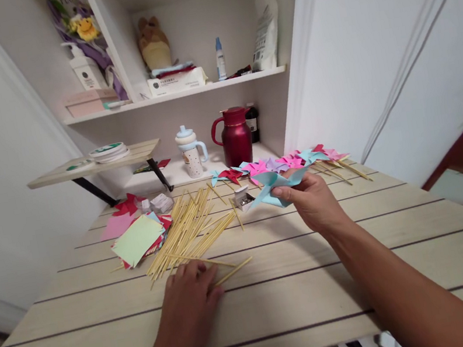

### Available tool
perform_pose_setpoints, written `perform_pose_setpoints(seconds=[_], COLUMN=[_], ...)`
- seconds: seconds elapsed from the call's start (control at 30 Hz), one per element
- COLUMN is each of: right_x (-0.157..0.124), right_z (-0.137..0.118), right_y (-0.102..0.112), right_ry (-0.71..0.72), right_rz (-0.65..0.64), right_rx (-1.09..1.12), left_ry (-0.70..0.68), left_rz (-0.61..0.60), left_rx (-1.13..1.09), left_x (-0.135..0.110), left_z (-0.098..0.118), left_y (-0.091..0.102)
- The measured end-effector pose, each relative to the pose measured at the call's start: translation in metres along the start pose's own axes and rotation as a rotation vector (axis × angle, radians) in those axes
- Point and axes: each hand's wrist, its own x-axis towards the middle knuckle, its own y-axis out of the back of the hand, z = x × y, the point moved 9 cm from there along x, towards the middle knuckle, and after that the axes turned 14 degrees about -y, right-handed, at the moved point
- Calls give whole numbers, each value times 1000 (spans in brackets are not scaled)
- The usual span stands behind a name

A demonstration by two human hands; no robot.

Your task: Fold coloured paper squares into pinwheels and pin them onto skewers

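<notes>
A light blue paper pinwheel point(276, 188) is pinched between the thumb and fingers of my right hand point(313, 198), raised above the table. Low over the tabletop, my left hand point(191, 292) has its thumb and forefinger closed on one end of a thin wooden stick point(235, 270). Another stick lies just beyond these fingers, and a loose pile of wooden sticks point(187, 228) spreads out past it. Close to the pinwheel stands a small open box point(243, 198) with tiny metal pieces inside, too small to name.
Finished pinwheels on sticks point(274, 164) line the table's back right. Coloured paper squares point(138, 239) are stacked at left, near a small raised stand point(139, 151). Behind are a cup point(191, 155) and a red jug point(236, 137). A shelf point(200, 90) overhangs the back.
</notes>
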Motion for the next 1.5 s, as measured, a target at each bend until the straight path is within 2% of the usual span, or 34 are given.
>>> perform_pose_setpoints(seconds=[0.17, 0.33, 0.4, 0.47, 0.6, 0.73, 0.87, 1.03, 1.2, 1.37, 1.5], right_x=[0, -2, -2, -2, -2, -2, -1, 0, 0, 1, 2], right_z=[-1, -5, -6, -6, -5, 0, 4, 6, 14, 20, 21], right_y=[2, -2, -3, -4, -4, -5, -5, -5, -9, -10, -10], right_ry=[6, 30, 27, 24, 3, -33, -60, -59, -97, -120, -114], right_rz=[4, -47, -63, -68, -57, -50, -62, -66, -111, -107, -114], right_rx=[-24, 19, 43, 56, 25, -30, -33, -65, -94, -150, -163], left_ry=[-18, -87, -83, -40, 92, 229, 392, 559, 590, 605, 579], left_rz=[22, -65, -55, 50, 267, 343, 421, 598, 691, 720, 696], left_rx=[-37, 76, 86, -81, -504, -748, -1183, -1642, -1877, -1951, -1981], left_x=[18, 34, 37, 38, 44, 69, 91, 91, 89, 89, 88], left_z=[6, 24, 27, 25, 4, -21, -42, -61, -61, -52, -42], left_y=[-7, -5, -5, -3, -5, -10, -19, -33, -40, -45, -47])
